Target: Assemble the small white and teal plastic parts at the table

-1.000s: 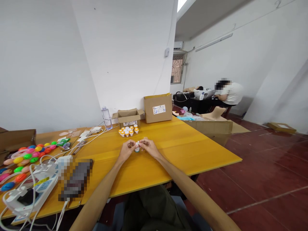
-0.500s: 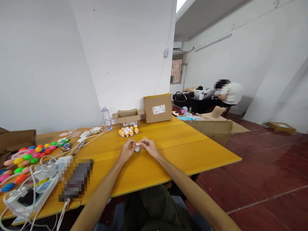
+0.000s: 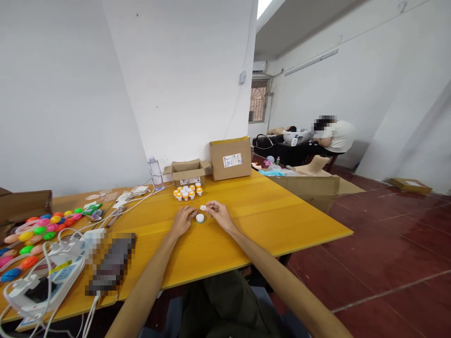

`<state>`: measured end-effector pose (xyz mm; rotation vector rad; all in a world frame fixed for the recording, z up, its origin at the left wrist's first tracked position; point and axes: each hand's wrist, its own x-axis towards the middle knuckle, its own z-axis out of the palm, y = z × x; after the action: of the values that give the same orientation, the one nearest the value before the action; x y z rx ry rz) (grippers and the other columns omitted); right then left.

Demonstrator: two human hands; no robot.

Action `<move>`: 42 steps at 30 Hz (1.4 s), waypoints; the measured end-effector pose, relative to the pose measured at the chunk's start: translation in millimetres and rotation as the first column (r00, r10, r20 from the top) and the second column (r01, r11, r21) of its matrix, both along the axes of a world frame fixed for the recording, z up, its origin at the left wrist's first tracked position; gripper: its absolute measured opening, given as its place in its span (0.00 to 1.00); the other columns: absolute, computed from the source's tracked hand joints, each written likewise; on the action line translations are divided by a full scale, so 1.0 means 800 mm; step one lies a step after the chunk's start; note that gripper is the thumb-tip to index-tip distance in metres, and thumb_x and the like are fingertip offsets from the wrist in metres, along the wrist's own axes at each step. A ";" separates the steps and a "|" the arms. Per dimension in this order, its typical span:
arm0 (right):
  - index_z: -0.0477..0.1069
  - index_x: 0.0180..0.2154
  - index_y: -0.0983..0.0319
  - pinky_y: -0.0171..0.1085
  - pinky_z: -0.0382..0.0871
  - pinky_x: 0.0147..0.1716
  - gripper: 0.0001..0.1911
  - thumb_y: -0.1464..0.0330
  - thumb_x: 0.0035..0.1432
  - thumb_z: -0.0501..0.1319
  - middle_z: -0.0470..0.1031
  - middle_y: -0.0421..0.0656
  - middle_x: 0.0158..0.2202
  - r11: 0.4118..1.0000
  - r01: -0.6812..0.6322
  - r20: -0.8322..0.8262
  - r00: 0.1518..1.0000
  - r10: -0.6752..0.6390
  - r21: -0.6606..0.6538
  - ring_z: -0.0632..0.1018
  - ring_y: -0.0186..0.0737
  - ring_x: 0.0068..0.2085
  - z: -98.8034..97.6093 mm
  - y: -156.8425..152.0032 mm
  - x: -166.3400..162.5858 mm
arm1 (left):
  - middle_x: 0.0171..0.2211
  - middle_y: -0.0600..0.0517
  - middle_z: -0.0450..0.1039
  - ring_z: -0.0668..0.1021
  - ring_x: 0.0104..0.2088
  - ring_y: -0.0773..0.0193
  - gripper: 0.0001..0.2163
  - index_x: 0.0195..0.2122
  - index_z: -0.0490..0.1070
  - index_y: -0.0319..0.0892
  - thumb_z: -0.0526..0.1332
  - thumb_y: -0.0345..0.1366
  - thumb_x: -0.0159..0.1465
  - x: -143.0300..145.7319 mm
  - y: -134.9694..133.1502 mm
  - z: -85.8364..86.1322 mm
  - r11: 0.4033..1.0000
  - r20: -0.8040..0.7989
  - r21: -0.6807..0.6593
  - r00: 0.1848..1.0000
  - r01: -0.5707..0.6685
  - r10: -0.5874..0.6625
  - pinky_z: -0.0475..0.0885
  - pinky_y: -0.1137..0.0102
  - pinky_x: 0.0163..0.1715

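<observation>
My two hands rest on the yellow table (image 3: 268, 220), a small gap between them. My right hand (image 3: 219, 214) pinches a small white piece (image 3: 203, 207) at its fingertips, just above the tabletop. My left hand (image 3: 183, 221) lies with fingers curled, and something tiny shows at its fingertips that I cannot make out. Between the hands a small round white jar (image 3: 200, 218) stands on the table, touched by neither hand. Just beyond it stands a cluster of several small orange-and-white jars (image 3: 188, 191).
Behind the jars are an open cardboard box (image 3: 188, 171), a closed box (image 3: 230, 157) and a water bottle (image 3: 155, 172). Colourful egg-shaped toys (image 3: 42, 226), a power strip with cables (image 3: 45, 277) fill the left. A large carton (image 3: 310, 187) stands right of the table; a person (image 3: 334, 136) sits far back.
My hands have moved apart. The small white jar they held together now stands on the table between them, and my right hand has lifted a small white piece off it.
</observation>
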<state>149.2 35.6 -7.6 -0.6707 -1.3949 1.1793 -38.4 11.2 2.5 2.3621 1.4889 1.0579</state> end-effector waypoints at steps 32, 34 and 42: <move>0.74 0.30 0.60 0.35 0.72 0.26 0.12 0.60 0.43 0.68 0.76 0.40 0.26 1.000 -0.006 0.019 1.000 0.006 0.007 0.76 0.38 0.29 0.006 -0.006 0.002 | 0.20 0.59 0.63 0.68 0.21 0.68 0.01 0.30 0.65 0.44 0.56 0.34 0.58 0.007 -0.013 0.019 0.994 0.312 -0.081 0.945 -0.076 0.098 0.64 0.73 0.25; 0.73 0.29 0.60 0.35 0.72 0.27 0.13 0.60 0.42 0.68 0.76 0.40 0.25 1.000 -0.005 0.010 1.000 0.005 0.000 0.76 0.38 0.29 0.006 -0.006 0.002 | 0.19 0.60 0.62 0.67 0.20 0.69 0.03 0.30 0.66 0.43 0.57 0.36 0.58 0.009 -0.016 0.022 0.994 0.366 -0.093 0.927 -0.054 0.084 0.63 0.73 0.24; 0.72 0.27 0.60 0.37 0.73 0.29 0.15 0.58 0.40 0.70 0.76 0.39 0.24 1.000 0.012 -0.001 1.000 -0.012 0.001 0.76 0.38 0.28 0.005 -0.005 0.001 | 0.21 0.59 0.65 0.66 0.14 0.73 0.06 0.30 0.68 0.43 0.60 0.39 0.56 0.016 -0.021 0.032 0.985 0.588 -0.156 0.809 0.077 0.029 0.65 0.75 0.18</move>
<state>149.8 31.8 -3.5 -0.6772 -1.3889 1.1692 -25.7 -5.8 27.8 1.6919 1.2403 1.4186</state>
